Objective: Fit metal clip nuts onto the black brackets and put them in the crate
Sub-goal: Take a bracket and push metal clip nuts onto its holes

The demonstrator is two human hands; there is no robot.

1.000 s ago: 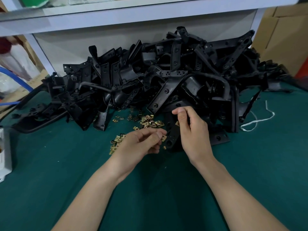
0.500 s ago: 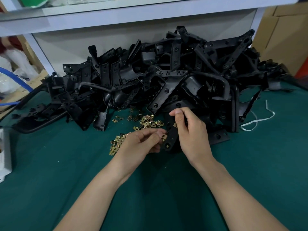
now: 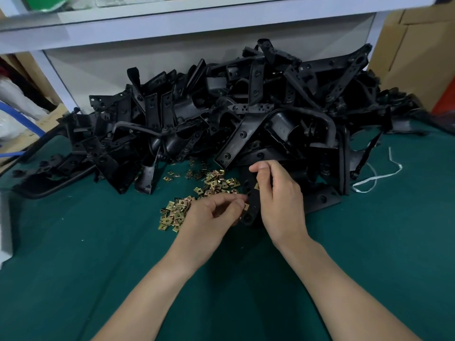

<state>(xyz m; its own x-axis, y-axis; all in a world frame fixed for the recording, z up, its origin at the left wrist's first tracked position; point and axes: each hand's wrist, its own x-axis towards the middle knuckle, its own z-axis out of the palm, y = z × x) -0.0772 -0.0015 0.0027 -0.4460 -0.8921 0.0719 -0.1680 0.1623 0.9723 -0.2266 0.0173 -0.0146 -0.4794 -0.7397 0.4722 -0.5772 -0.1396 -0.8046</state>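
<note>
In the head view, the right grip (image 3: 278, 200) is clenched round a black bracket (image 3: 253, 203). It holds the bracket roughly upright just in front of the heap of brackets (image 3: 246, 114), with the lower end down near the green worktop (image 3: 98, 267). The left grip (image 3: 209, 217) pinches a brass-coloured clip nut (image 3: 246, 206) in its fingertips, against the bracket's left edge and low down near a hole. A second glint of brass (image 3: 256, 186) shows higher on the same bracket, beside the right thumb. It looks like a nut already seated, though it is too small to be sure.

The step in hand seems to be sliding this nut on. To go on cleanly, the clip's open mouth should meet the bracket's edge squarely. The push should then run straight along the flat until the nut's hole sits over the bracket's hole — a skewed start would likely jam or spring off. The right grip should brace the bracket against that push — firm, without twisting. Loose clip nuts (image 3: 216, 182) lie on the worktop just beside the left grip. The crate is not in view.
</note>
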